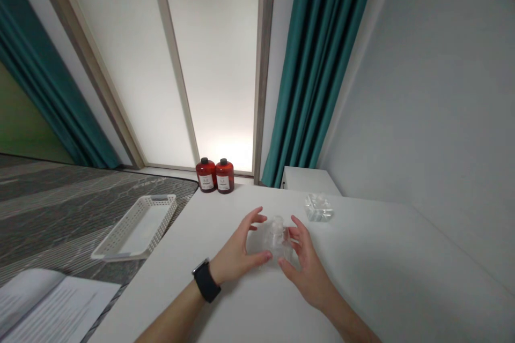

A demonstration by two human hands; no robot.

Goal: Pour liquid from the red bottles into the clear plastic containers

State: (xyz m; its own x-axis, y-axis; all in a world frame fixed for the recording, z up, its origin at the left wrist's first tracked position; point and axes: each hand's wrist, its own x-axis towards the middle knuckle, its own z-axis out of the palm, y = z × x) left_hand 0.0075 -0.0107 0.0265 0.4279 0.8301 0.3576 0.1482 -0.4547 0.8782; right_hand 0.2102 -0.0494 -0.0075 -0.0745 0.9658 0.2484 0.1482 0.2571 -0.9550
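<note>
A clear, colourless bottle (277, 240) stands upright on the white table (249, 313), between my two hands. On its left side my left hand (243, 252) has its fingers spread and curved, the thumb close to the bottle's lower front. My right hand (303, 262) curves along the other side, thumb and fingers apart; some of its fingers are partly behind the bottle. Whether either hand touches the bottle, I cannot tell. Behind my right hand lies a clear, shiny plastic object (318, 208), whose kind is not plain. The left wrist wears a black watch.
Two red bottles, a left one (206, 176) and a right one (225, 177), with black caps and white labels, stand at the table's far left corner. A white perforated basket (105, 246) and an open book (76, 305) lie on the grey patterned surface to the left.
</note>
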